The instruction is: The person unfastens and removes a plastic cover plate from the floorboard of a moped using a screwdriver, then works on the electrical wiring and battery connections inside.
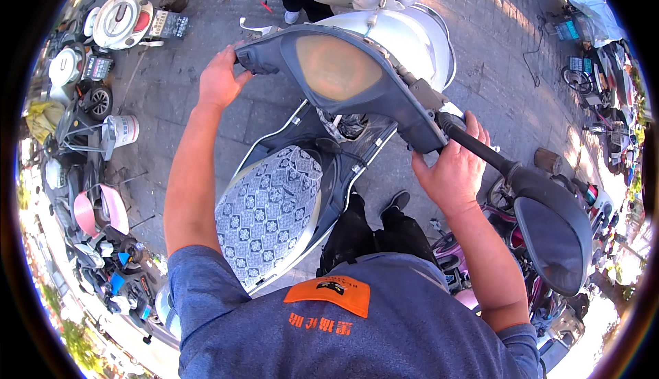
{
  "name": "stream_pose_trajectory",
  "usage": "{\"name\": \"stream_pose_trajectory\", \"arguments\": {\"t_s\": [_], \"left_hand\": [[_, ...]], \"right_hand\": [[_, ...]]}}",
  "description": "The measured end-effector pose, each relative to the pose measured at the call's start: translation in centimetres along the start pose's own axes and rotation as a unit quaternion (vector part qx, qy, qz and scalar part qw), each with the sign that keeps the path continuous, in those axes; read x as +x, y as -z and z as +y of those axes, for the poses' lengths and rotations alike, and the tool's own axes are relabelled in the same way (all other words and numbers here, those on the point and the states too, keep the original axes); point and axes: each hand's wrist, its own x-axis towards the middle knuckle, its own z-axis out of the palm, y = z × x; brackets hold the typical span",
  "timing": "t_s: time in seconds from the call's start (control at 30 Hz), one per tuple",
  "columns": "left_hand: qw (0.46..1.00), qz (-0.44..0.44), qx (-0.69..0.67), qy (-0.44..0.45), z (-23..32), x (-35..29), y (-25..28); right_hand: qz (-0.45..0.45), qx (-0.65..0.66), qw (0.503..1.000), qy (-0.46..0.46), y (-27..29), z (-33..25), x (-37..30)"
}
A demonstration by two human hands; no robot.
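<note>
I see the left hand (223, 80) and right hand (454, 173) each grasping one end of a smooth, curvy gray plastic cover (364, 107), past the scooter seat (271, 207) in patterned cloth. An oval mirror (555, 236) sticks out rightward; its stalk (478, 147) hides some right fingers. The yellowish window (340, 68) looks too cloudy to read.

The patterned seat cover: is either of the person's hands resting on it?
No, the left hand and right hand are at opposite ends of the grey dashboard panel, away from the seat cover.
</note>
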Motion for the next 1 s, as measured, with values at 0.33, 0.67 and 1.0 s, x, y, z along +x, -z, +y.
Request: {"name": "stream_pose_trajectory", "arguments": {"t_s": [0.33,0.67,1.0], "left_hand": [[0.994,-0.076,0.077,0.033,-1.4,0.6,-0.1],[0.999,-0.029,-0.037,0.001,0.1,0.7,0.3],[0.999,-0.046,0.014,-0.012,0.4,1.2,0.8]], "right_hand": [[0.008,-0.011,1.000,0.007,0.1,-0.3,0.1],[0.021,0.028,0.999,-0.003,-0.1,0.3,0.1],[0.005,0.038,0.999,-0.014,-0.1,0.6,-0.1]]}}
